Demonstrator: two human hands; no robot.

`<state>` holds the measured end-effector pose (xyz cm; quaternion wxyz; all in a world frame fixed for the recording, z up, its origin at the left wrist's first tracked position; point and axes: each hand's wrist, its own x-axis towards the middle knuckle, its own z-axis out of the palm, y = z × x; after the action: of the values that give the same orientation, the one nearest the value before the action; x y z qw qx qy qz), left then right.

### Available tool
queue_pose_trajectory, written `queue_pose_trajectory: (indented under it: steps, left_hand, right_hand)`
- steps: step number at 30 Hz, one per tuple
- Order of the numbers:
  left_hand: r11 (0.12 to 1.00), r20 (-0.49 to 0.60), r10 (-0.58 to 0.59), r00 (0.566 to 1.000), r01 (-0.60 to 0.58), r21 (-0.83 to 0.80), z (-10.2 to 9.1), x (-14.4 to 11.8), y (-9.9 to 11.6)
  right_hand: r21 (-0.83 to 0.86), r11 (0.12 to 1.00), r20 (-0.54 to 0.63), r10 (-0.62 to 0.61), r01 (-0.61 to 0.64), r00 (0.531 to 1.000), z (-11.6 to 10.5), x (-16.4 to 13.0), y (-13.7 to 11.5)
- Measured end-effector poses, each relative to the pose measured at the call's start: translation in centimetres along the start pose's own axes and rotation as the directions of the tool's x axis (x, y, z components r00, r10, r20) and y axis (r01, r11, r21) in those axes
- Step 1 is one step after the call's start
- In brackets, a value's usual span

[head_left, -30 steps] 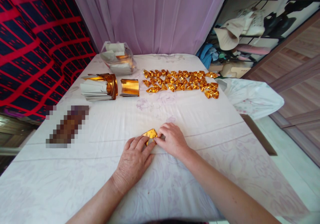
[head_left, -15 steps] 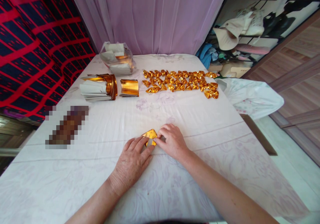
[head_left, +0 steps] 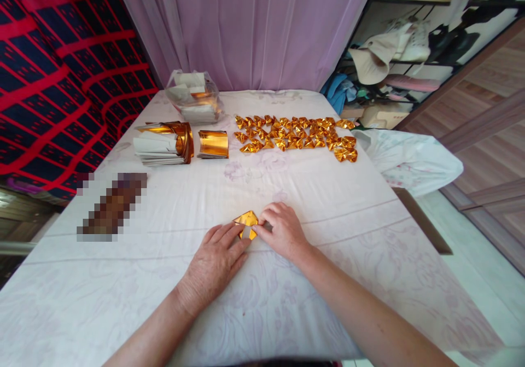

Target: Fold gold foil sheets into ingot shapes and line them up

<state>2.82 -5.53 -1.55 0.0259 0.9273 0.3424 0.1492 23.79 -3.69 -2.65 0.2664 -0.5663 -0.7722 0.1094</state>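
A partly folded sheet of gold foil paper (head_left: 248, 218) lies on the table in front of me, its top drawn to a blunt corner and a pale grey patch showing in the middle. My left hand (head_left: 217, 251) holds its left and lower side, with fingertips and thumb on the foil. At the right edge, my right hand (head_left: 283, 230) pinches the paper between thumb and curled fingers. Farther off stand a short stack of gold foil sheets (head_left: 214, 144) and a larger fanned stack (head_left: 162, 147). Several rows of folded gold foil pieces (head_left: 283, 132) lie to the right of them.
A clear plastic bag (head_left: 192, 96) with more foil paper stands at the table's back left. A pixelated brown item (head_left: 112, 205) lies at the left edge. White plastic (head_left: 418, 159) hangs beyond the right edge, near shelves (head_left: 394, 60) with a cap and shoes.
Both hands stay at the foil paper with almost the same grip. My left thumb has shifted slightly, and the view has moved a little.
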Motion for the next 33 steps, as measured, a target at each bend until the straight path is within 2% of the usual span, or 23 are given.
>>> queue_pose_trajectory:
  steps: [5, 12, 22, 27, 33]
  left_hand:
    - [0.999, 0.003, 0.005, 1.0, -0.005, 0.035, 0.1, 0.2, 0.2]
    - [0.999, 0.004, 0.006, 1.0, -0.006, 0.033, 0.0, 0.2, 0.2]
    - [1.0, 0.017, -0.015, 1.0, 0.015, 0.013, 0.0, 0.3, 0.2]
    - [0.999, 0.029, -0.028, 0.999, 0.029, -0.039, -0.2, 0.3, 0.0]
    - [0.978, -0.002, -0.021, 1.0, 0.02, -0.21, -0.3, 0.4, -1.3]
  right_hand:
    - [0.014, 1.0, 0.034, -0.026, 0.025, 0.999, -0.2, -0.4, -0.1]
    - [0.057, 0.998, 0.048, -0.002, -0.001, 0.999, -0.3, -0.7, -0.1]
    - [0.18, 0.98, 0.07, -0.098, 0.084, 0.993, -0.6, -0.4, 1.4]
    - [0.061, 0.983, 0.035, -0.174, 0.172, 0.984, -0.9, -1.5, 0.7]
    - [-0.137, 0.956, 0.004, -0.262, 0.26, 0.965, -1.1, -2.1, -0.3]
